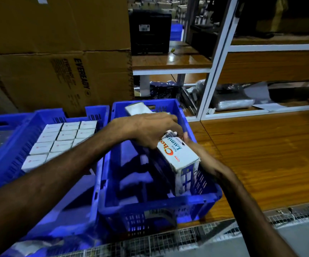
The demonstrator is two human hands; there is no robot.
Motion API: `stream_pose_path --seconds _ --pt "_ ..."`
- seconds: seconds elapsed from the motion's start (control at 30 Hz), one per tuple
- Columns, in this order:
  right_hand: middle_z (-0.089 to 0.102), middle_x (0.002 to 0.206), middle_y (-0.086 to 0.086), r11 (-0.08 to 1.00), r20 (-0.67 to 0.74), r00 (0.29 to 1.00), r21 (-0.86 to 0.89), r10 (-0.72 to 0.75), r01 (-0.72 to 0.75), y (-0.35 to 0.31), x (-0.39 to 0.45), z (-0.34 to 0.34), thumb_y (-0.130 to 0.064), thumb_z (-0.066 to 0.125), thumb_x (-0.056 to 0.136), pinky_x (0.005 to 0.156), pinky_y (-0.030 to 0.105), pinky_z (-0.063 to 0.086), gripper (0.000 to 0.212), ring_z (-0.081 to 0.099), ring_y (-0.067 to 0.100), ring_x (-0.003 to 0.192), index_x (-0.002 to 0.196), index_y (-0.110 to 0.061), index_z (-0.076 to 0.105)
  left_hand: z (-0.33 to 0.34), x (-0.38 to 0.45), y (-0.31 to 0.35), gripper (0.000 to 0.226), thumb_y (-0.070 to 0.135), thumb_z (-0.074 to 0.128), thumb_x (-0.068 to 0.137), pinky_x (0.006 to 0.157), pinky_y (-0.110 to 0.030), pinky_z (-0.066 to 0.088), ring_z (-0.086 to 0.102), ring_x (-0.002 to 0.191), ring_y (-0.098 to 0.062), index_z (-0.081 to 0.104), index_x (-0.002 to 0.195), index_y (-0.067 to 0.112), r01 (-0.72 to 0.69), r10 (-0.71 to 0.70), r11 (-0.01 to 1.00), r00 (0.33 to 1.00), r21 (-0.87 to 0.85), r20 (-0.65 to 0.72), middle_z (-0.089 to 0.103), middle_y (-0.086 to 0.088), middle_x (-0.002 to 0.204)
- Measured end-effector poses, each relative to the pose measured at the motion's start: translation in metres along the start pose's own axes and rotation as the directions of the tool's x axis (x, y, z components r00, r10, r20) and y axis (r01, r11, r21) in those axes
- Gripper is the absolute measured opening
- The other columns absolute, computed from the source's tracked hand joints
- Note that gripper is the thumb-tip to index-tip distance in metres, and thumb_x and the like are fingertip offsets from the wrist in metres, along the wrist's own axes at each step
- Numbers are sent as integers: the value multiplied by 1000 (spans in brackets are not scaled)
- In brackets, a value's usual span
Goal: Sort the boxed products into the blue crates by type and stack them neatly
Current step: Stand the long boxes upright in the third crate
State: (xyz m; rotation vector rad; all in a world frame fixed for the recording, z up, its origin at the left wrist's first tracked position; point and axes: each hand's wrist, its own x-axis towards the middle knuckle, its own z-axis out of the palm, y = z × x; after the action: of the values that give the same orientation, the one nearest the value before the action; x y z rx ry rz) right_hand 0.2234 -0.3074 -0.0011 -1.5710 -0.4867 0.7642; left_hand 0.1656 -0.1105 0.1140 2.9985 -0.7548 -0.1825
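Observation:
A white product box with red and blue lettering point(180, 157) stands tilted against the right wall of the middle blue crate point(150, 204). My left hand point(153, 129) reaches across the crate and grips the box's top end. My right hand point(201, 154) holds its right side from outside the crate wall. More boxes lie dark and blurred on the crate floor, and another white box point(138, 108) leans at the far end. The left blue crate point(25, 141) holds several small white boxes point(64, 140) packed upright in neat rows.
Large brown cardboard cartons point(57, 58) are stacked behind the crates. The crates stand on a wooden table point(261, 154) with bare surface to the right. A white metal shelf frame point(216, 71) with bagged items stands at the back right. A wire mesh edge point(205, 236) runs along the front.

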Motion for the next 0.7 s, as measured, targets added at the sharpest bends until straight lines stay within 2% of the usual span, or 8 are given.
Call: stream_pose_path --seconds 0.13,0.27,0.33,0.4,0.47,0.53,0.63,0.7 --pt "71 132 6 943 58 989 295 140 -150 2 2 22 -69 49 92 108 46 48 67 65 23 125 137 -21 62 -2 -16 -3 65 2 63 84 86 -30 40 46 114 -20 56 140 34 24 -21 997 999 69 -45 54 5 129" --pt "74 126 3 919 211 968 339 136 -203 1 2 40 -74 61 79 80 40 60 67 72 20 109 126 -27 70 12 -35 -10 67 -1 63 84 79 -26 35 44 119 -20 55 141 33 48 -27 991 986 125 -164 52 8 135" --pt "68 136 5 885 247 968 436 53 -160 8 6 48 -63 81 71 106 58 50 77 65 26 124 136 -27 64 22 -47 -21 73 -3 72 79 85 -28 41 46 123 -21 58 142 31 106 -82 993 938 54 -338 54 6 139" --pt "60 146 9 845 197 980 529 -29 -81 17 16 53 -49 87 72 117 68 32 87 54 32 137 147 -24 51 42 -60 -36 76 3 85 76 99 -38 47 49 124 -22 59 143 26 192 -275 959 813 -209 -514 57 2 140" --pt "60 147 8 853 161 985 521 -70 -25 19 26 61 -42 83 78 116 68 32 80 54 33 138 148 -27 49 64 -66 -42 68 10 86 80 105 -44 48 55 121 -24 61 141 24 279 -553 821 608 -499 -569 62 0 135" --pt "62 144 8 863 126 989 505 -76 2 17 36 73 -37 76 81 116 64 36 71 56 34 135 146 -26 51 83 -63 -39 54 14 78 89 107 -40 48 60 121 -25 62 140 22 377 -765 634 433 -675 -477 66 -2 135" --pt "62 142 15 824 71 994 566 -85 31 12 52 88 -29 69 86 116 58 40 66 55 37 135 147 -14 50 101 -51 -38 40 30 63 101 109 -43 49 63 124 -23 60 140 21 306 -907 310 379 -900 -183 66 -5 138" --pt "64 140 13 881 38 997 472 -72 46 10 58 95 -32 69 85 111 58 45 65 58 37 132 146 -19 50 104 -47 -42 50 54 59 97 101 -49 55 70 115 -25 65 133 19 109 -886 -15 459 -994 63 72 -7 130"
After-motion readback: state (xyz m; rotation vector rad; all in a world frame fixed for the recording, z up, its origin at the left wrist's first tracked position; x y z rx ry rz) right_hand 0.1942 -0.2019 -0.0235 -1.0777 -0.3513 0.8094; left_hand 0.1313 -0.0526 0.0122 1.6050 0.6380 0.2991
